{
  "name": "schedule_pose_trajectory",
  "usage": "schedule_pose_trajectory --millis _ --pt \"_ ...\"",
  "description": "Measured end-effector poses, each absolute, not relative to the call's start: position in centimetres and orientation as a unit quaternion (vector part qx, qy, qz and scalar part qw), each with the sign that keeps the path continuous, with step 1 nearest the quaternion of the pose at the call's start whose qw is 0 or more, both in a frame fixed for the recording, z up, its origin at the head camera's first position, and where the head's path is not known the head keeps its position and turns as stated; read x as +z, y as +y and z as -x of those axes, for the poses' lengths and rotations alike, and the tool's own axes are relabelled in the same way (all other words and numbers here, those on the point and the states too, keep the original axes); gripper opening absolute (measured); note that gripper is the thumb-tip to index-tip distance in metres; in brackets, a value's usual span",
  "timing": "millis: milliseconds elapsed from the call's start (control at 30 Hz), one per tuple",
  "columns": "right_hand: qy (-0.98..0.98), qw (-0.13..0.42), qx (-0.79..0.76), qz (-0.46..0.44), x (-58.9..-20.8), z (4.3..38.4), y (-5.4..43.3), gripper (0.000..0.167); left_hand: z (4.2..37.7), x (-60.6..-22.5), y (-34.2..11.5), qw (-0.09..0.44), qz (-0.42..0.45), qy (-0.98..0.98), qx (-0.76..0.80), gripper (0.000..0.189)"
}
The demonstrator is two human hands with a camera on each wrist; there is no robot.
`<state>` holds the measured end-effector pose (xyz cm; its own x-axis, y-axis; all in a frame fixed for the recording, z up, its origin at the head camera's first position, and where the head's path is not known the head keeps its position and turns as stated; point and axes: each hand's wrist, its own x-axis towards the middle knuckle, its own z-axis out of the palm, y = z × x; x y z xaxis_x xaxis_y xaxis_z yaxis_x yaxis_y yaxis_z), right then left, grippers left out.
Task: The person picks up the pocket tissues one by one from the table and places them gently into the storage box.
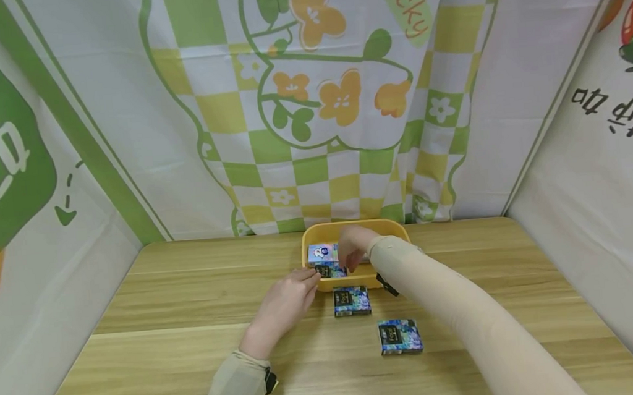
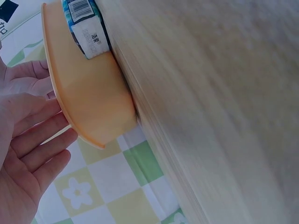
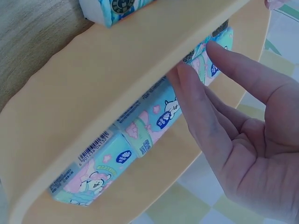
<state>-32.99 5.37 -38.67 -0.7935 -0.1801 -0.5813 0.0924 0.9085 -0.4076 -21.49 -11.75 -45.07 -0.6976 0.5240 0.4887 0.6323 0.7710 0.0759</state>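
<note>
A yellow plastic basket [image 1: 365,282] sits at the table's back edge. My right hand [image 1: 355,245] reaches down into it, fingertips beside a dark floral tissue pack [image 1: 331,271] at the front left. In the right wrist view, the thumb and fingers of that hand [image 3: 247,126] stand apart at the rim, their tips partly hidden. Light blue-and-pink tissue packs [image 3: 100,172] with cartoon animals lie inside the basket. My left hand [image 1: 288,299] is at the basket's front left corner, fingertips over the rim; its extended fingers [image 2: 44,149] show in the left wrist view.
One dark floral tissue pack [image 1: 351,301] lies right before the basket, and another [image 1: 400,337] lies nearer on the wooden table [image 1: 194,343]. A checkered curtain [image 1: 315,179] hangs directly behind the basket, with printed cloth walls on both sides.
</note>
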Motion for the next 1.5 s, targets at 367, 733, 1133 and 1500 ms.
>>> schedule_pose_trajectory --millis 367,733,1133,1500 --pt "0.920 0.323 -0.222 0.008 -38.7 33.2 5.4 0.014 21.4 -44.9 -11.6 0.222 0.314 -0.915 -0.120 0.025" --pt "0.922 0.311 -0.229 0.026 -38.4 32.9 6.2 0.026 21.5 -44.9 -11.7 0.229 0.320 -0.911 -0.121 0.025" --pt "0.949 0.225 -0.206 0.084 -36.9 31.5 7.6 0.025 21.5 -45.0 -11.7 0.216 0.312 -0.917 -0.121 0.027" --pt "0.948 0.178 -0.218 0.145 -36.0 30.0 9.7 0.018 21.5 -44.9 -11.7 0.227 0.315 -0.914 -0.118 0.027"
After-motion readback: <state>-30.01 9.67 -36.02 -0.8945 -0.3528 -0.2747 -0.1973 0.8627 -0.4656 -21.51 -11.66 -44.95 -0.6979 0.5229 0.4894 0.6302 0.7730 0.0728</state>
